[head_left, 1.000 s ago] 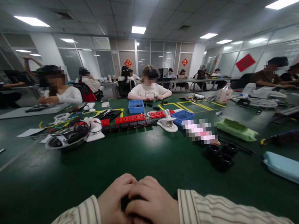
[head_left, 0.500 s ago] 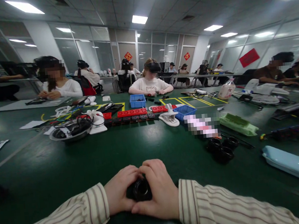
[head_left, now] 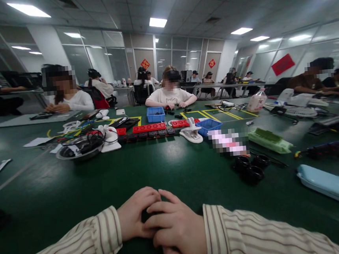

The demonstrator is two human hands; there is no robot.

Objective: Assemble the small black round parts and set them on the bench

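Note:
Close in front of me, my left hand point(head_left: 139, 213) curls around the left side of a black round part point(head_left: 145, 216). Over the top and right of that part lies my right hand point(head_left: 178, 225), its fingers bent and touching it. Most of the part is hidden, with only a dark sliver showing between the hands. The fingertips of both hands meet at the far side. Three similar black ring-shaped parts point(head_left: 255, 173) stand grouped on the table to the right.
Across the green table point(head_left: 111, 175) lie red blocks point(head_left: 148, 128), a white clamp base point(head_left: 191, 132), blue bins point(head_left: 209, 126) and a metal bowl point(head_left: 81, 154). To the right are a green packet point(head_left: 270, 140) and a light-blue case point(head_left: 327, 182). A co-worker point(head_left: 170, 91) sits opposite.
My right hand has turned over the black part, its fingers now spread across the top and covering the ring opening that showed before. My left hand has barely moved.

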